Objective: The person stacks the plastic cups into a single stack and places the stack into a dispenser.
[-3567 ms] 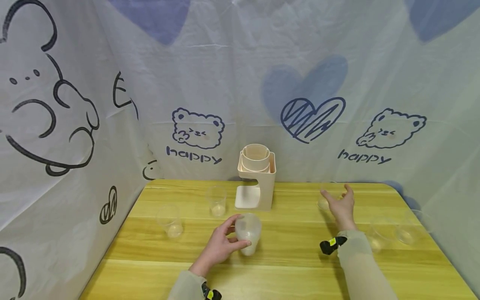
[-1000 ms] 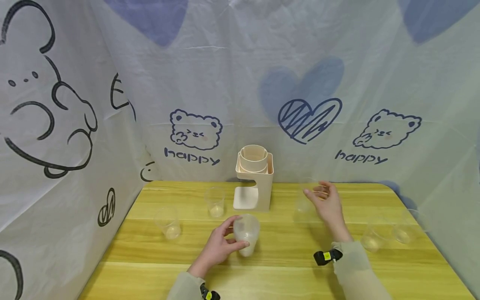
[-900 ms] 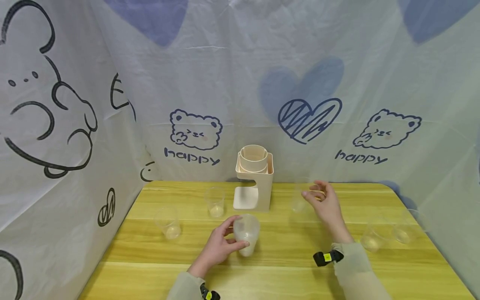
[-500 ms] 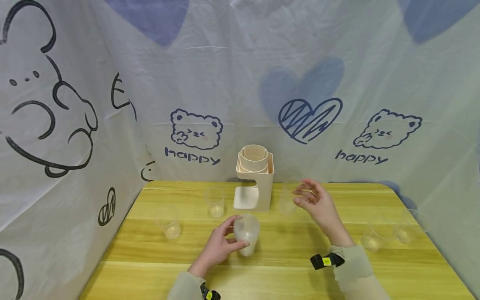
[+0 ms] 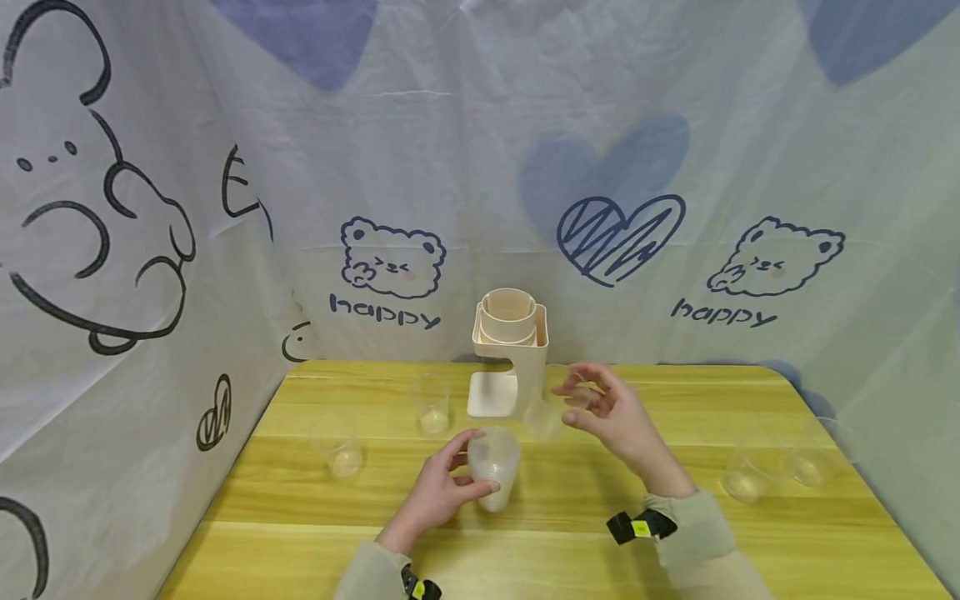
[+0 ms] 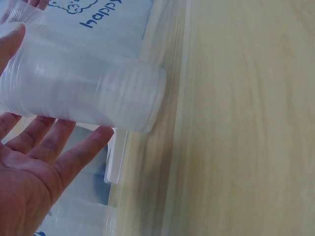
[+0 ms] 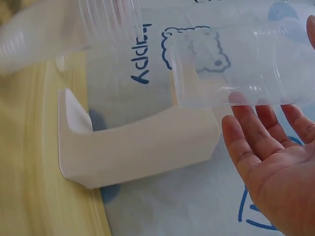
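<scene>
My left hand [image 5: 437, 496] grips a stack of nested clear plastic cups [image 5: 495, 471] by its side, near the front middle of the table. In the left wrist view the stacked cups [image 6: 83, 81] show several close rims, with thumb and fingers on opposite sides. My right hand [image 5: 615, 421] holds a single clear plastic cup [image 5: 543, 418], raised right of the stack and in front of the beige stand [image 5: 531, 383]. Seen from the right wrist, this cup [image 7: 231, 69] lies between fingers and thumb, its base pointing toward the stack [image 7: 54, 34].
Two clear cups stand to the left, one cup [image 5: 433, 412] beside the stand and another cup [image 5: 343, 454] nearer the left edge. On the right are two more, a cup [image 5: 744, 479] and a cup [image 5: 808, 467]. A printed curtain [image 5: 480, 167] hangs behind the wooden table [image 5: 300, 550].
My right hand has picked up the cup from the back right and carried it leftward, close to the stack. The left hand and its stack have stayed in place.
</scene>
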Demonstrator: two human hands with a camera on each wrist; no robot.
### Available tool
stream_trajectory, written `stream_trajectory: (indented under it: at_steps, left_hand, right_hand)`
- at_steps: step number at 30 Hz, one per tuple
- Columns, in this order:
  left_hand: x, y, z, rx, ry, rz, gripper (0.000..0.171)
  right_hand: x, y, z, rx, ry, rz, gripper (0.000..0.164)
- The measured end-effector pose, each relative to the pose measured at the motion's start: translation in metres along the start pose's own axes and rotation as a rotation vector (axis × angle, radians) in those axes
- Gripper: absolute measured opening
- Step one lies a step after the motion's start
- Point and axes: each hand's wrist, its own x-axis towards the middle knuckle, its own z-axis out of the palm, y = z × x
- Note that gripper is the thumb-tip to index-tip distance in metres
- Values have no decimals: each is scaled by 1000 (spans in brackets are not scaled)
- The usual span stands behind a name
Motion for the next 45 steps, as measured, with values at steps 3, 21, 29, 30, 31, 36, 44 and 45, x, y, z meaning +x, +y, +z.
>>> stream_trajectory:
  at_steps: [3,21,29,30,31,36,44,45]
  left_hand:
    - [1,-7,0,-5,-1,-1,70]
    - [2,-8,-1,-4,-1,21,69]
    - [1,-7,-1,-8,-6,14,70]
    - [1,-6,-1,-11,-8,12,70]
    - [1,-6,-1,-15,-9,8,70]
    - [0,-6,-2,-22,-15,24,70]
    - [1,-7,-1,-36,-10,16,72]
    - [1,-7,-1,-39,-8,14,72]
  right_hand:
    - [0,0,5,23,-15,13,56]
    - [5,4,34,107,-108,-16,56]
    - [7,3,42,139,-130,-10,54]
    - [7,3,43,142,-133,-11,54]
    - [8,4,44,144,-136,-11,54]
    - [8,5,45,111,-160,-7,53]
    - [10,12,44,32,-177,0,55]
    - [10,13,44,17,-180,3,54]
